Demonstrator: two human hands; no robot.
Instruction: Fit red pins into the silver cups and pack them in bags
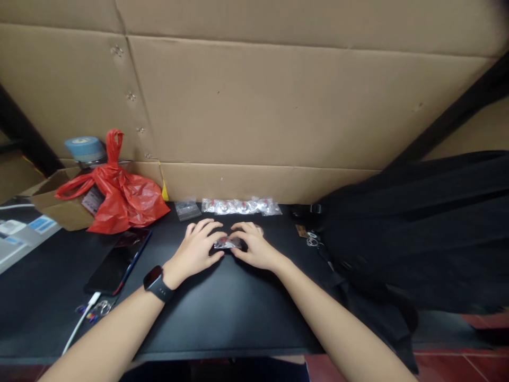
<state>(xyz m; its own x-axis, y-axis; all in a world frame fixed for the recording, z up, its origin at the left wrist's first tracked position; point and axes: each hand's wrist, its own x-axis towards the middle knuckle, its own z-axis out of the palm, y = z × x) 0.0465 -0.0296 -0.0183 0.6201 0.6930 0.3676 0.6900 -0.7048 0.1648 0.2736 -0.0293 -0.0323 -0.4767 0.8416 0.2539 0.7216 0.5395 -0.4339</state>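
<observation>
A small clear packet (227, 243) with a red mark was framed between the fingertips of the left hand (199, 248) and the right hand (256, 248), beyond the middle of a black desk (238, 313), toward its back edge. The fingers of both hands were curved and parted; whether the packet was gripped or only touched could not be told. A dark watch (158, 283) was worn on the left wrist.

Behind the hands, a narrow strip of desk was bounded by a row of clear packets (240, 206) and a flat clear bag (187, 209) laid along the back edge. Toward the front edge, a broad stretch of smooth black surface was left open between the forearms. The left side was taken up by a phone (119, 262) with a white cable (79, 326); the back left corner was filled by a red plastic bag (129, 204) and a cardboard box (66, 209). The right end was covered by black fabric (417, 228). The desk was backed by a cardboard wall (254, 106); red floor tiles (449, 366) were seen below.
</observation>
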